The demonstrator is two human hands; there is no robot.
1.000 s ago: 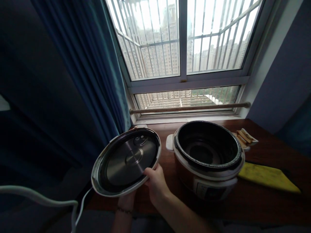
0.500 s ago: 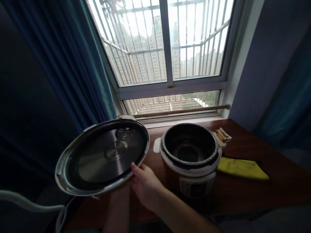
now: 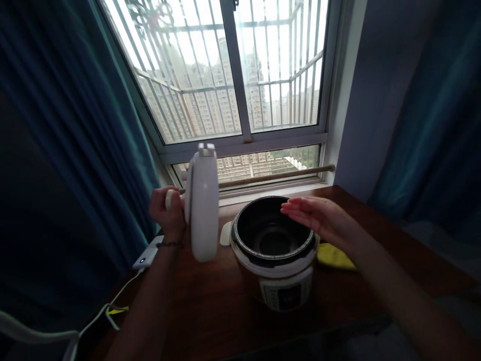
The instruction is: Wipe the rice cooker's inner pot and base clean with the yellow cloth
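Observation:
My left hand [image 3: 168,210] is closed around the knob of a pressure cooker lid [image 3: 205,205], which it holds on edge above the table, left of the cooker. The lid's white rim faces me and its inner face is turned away from view. The electric pressure cooker [image 3: 280,273] stands uncovered, its dark inner pot [image 3: 272,235] open to the top. Over the right part of the pot's rim hovers my right hand [image 3: 313,215], holding nothing, fingers stretched out. A white side handle [image 3: 225,234] shows at the cooker's left.
A yellow cloth [image 3: 335,256] lies right of the cooker, partly behind my arm. On the left are a white power strip [image 3: 148,253] and a white cable [image 3: 41,333]. Behind the brown table [image 3: 210,311] is a barred window [image 3: 246,135], with blue curtains [image 3: 112,150] beside it.
The lid has turned from showing its metal inside to standing on edge, and has come closer to the cooker. My right hand has left the lid's edge and moved right, over the pot.

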